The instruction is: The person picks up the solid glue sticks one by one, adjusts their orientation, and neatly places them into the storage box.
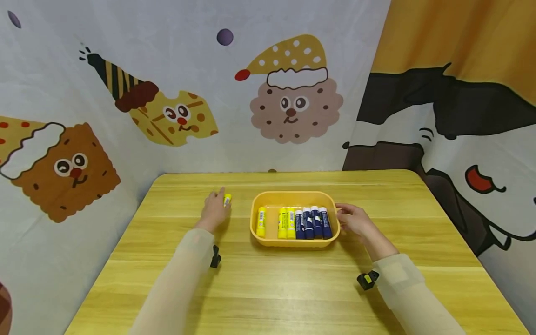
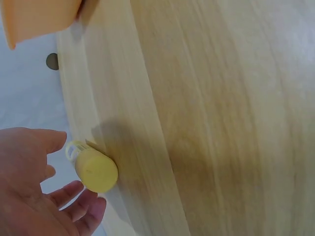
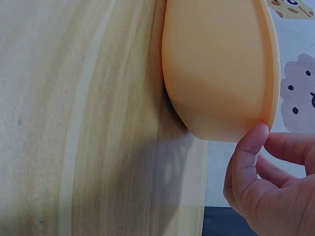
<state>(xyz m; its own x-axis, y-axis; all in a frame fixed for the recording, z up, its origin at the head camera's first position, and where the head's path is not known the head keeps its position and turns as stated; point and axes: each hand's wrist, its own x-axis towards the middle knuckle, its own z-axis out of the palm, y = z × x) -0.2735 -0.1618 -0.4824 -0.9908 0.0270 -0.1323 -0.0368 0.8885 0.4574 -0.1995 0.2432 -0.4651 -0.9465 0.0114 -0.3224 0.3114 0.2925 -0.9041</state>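
Note:
My left hand (image 1: 215, 210) is at a yellow glue stick (image 1: 227, 199) on the table, left of the tray. In the left wrist view, the round yellow end of this glue stick (image 2: 97, 172) faces the camera, between the thumb and the spread fingers (image 2: 66, 196); a gap shows beside the thumb. At the right end of an orange-yellow plastic tray (image 1: 293, 243), my right hand (image 1: 356, 221) pinches the rim. Inside the tray lie a lone yellow glue stick (image 1: 261, 222) at the left, two more yellow ones (image 1: 286, 223), and several dark blue white-capped sticks (image 1: 308, 223) at the right.
The wooden table (image 1: 276, 288) reaches back to a wall covering (image 1: 188, 60) printed with cartoon figures. A patterned curtain (image 1: 452, 107) hangs at the right. Small black devices sit at the left wrist (image 1: 215, 257) and right wrist (image 1: 367, 280).

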